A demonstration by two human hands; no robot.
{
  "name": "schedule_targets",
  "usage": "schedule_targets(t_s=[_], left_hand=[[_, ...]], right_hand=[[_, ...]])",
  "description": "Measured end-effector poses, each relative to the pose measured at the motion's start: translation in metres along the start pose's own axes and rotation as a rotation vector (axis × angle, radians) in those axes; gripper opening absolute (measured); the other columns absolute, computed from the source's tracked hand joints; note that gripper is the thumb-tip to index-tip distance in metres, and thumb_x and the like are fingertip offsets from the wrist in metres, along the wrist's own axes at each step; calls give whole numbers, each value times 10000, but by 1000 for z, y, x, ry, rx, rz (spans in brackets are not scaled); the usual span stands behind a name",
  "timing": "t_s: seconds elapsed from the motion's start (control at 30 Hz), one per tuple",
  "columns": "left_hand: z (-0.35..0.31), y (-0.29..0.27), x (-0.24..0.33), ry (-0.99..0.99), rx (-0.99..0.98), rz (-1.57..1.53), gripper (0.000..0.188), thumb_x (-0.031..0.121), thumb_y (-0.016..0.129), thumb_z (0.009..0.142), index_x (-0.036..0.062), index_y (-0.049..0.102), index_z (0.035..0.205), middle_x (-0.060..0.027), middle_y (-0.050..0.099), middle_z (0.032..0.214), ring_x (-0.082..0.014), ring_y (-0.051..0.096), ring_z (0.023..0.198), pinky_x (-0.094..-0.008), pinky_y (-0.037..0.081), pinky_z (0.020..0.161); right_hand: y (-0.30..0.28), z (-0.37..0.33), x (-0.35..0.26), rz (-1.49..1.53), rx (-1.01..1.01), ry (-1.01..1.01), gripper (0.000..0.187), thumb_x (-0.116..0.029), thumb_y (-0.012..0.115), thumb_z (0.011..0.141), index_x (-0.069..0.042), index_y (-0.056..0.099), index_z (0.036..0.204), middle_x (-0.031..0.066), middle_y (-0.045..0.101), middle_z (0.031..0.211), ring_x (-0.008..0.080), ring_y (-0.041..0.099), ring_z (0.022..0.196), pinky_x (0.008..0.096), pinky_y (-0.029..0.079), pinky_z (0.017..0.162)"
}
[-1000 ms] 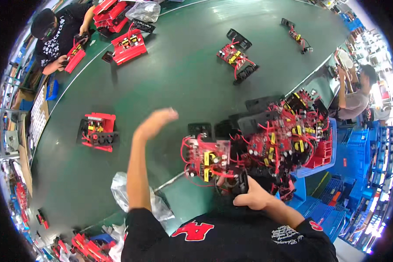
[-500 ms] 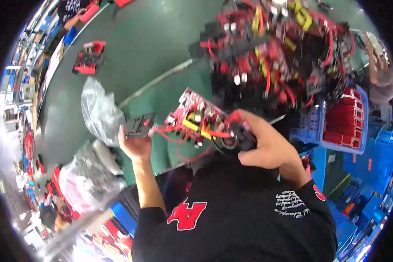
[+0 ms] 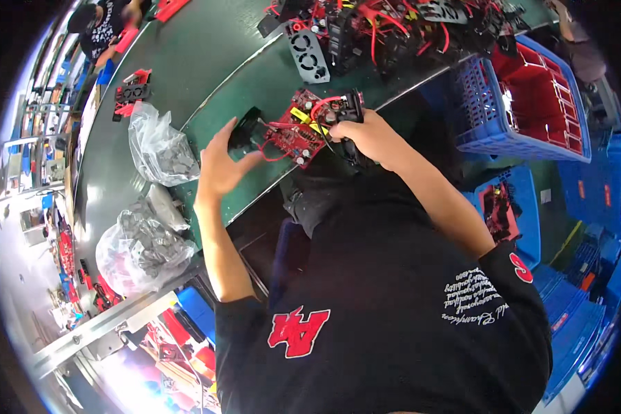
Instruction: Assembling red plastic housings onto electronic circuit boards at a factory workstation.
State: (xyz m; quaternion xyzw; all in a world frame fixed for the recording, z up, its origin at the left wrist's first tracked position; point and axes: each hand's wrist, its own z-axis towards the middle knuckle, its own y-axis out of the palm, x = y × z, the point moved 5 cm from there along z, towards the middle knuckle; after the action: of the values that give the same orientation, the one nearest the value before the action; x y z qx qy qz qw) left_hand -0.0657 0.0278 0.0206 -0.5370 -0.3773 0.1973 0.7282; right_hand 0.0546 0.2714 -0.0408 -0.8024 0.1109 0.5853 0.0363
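My right hand [image 3: 374, 140] grips the black end part [image 3: 352, 110] of a red circuit board assembly [image 3: 300, 141], held over the near edge of the green table. Yellow components, a red wire loop and dark cables show on the board. Red wires lead left from it to a black plastic panel [image 3: 245, 132], which stands tilted by my left hand [image 3: 221, 165]. The thumb and forefinger of that hand are spread apart beside the panel; whether they touch it I cannot tell.
Two clear plastic bags [image 3: 157, 148] [image 3: 145, 245] with grey parts lie left on the green table [image 3: 214, 62]. Beyond is a red-and-black unit [image 3: 132, 94]. A grey fan plate [image 3: 308, 55] lies before a heap of wired assemblies [image 3: 393, 31]. Right stands a blue crate [image 3: 493, 131] with red trays.
The board has been raised farther from my body and turned, still in my right hand. My left hand has opened from its hold on the black panel, which is now tilted differently.
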Motion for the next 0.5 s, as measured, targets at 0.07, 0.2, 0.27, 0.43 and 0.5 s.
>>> schedule_targets(t_s=[0.07, 0.2, 0.27, 0.43, 0.5], left_hand=[[5, 22, -57, -312, -375, -262, 620, 187, 683, 774, -14, 483, 1326, -110, 634, 1128, -203, 558, 1098, -346, 406, 972], [17, 24, -82, -361, -660, -608, 456, 126, 662, 789, -49, 532, 1189, -52, 631, 997, -160, 579, 916, -318, 441, 867], [4, 40, -69, -404, -570, -841, 391, 147, 637, 805, -36, 550, 1139, -33, 601, 940, -140, 553, 848, -306, 442, 806], [-2, 27, -36, -512, -462, -613, 361, 210, 609, 800, -10, 548, 1079, -27, 573, 886, -104, 521, 788, -273, 433, 719], [-3, 22, -29, -665, -407, -934, 396, 245, 619, 789, -1, 573, 1095, -28, 587, 875, -112, 546, 766, -248, 437, 679]], right_hand=[[7, 1, 5, 240, -49, 9, 186, -216, 628, 821, -30, 640, 838, 30, 618, 765, 125, 558, 722, 286, 413, 666], [8, -7, 10, 359, 56, 114, 232, -253, 638, 866, -37, 665, 947, 18, 645, 806, 121, 579, 739, 290, 430, 699], [5, -4, 20, 286, 22, 102, 235, -260, 633, 876, -43, 668, 958, 14, 641, 797, 112, 572, 737, 292, 434, 694], [2, 4, 22, 218, -4, 25, 239, -255, 621, 885, -28, 664, 947, 17, 633, 782, 107, 557, 728, 286, 429, 677], [-2, 4, 26, 192, -5, 12, 254, -264, 628, 880, -22, 660, 950, 20, 634, 784, 114, 562, 737, 291, 436, 683]])
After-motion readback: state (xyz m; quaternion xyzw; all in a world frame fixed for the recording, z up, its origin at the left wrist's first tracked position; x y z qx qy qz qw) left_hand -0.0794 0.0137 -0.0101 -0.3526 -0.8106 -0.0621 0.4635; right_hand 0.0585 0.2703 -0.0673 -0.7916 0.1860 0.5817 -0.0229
